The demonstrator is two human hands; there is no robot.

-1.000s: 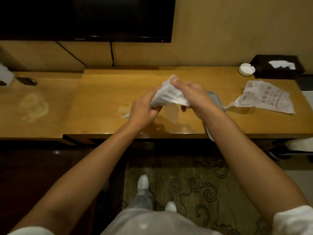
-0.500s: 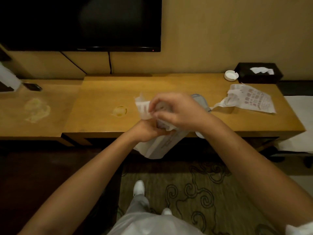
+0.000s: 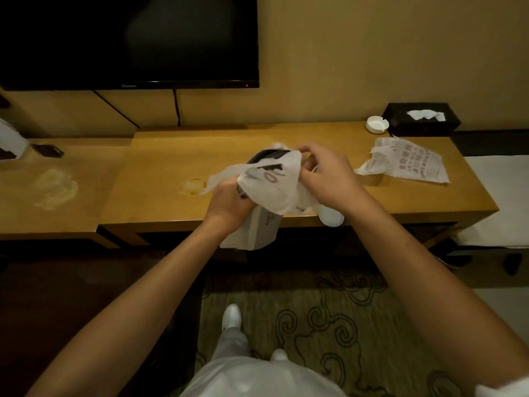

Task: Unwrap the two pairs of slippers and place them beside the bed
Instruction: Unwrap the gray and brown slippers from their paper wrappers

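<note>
Between the two hands, over the near edge of the long yellow wooden desk (image 3: pixel 160 156), hangs a thin white printed plastic wrapper (image 3: pixel 269 187) with a dark slipper (image 3: pixel 267 154) showing at its mouth. The left hand (image 3: pixel 227 206) grips the package closed-fisted from below; the right hand (image 3: pixel 326 176) pinches the wrapper's upper edge. This looks like the unwrapping step: next, peel the film back and draw the slipper out. A white slipper sole (image 3: pixel 331 216) lies under the right wrist; an emptied printed wrapper (image 3: pixel 412 163) sits further right.
</note>
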